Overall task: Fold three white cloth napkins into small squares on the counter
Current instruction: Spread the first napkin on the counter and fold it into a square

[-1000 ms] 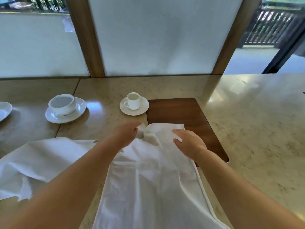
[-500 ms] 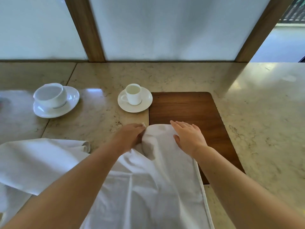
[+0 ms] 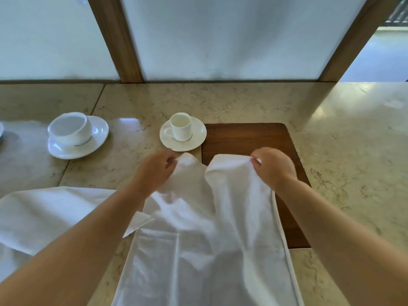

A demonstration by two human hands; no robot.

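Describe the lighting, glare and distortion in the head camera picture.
Head view: soft daylight through the frosted window panels; bright glare patches on the polished counter; wide-angle bending splays the wooden window posts; both hands, left and right, look slightly soft; the napkin nearly overexposed.

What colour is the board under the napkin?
Dark brown wood board, seen in the head view; the napkin is white.

Beyond the hands, frosted window panels (image 3: pixel 220 36) sit between slanted wooden posts (image 3: pixel 117 38); daylight glares off the beige marble bench (image 3: pixel 342 151), with a brighter opening far right.
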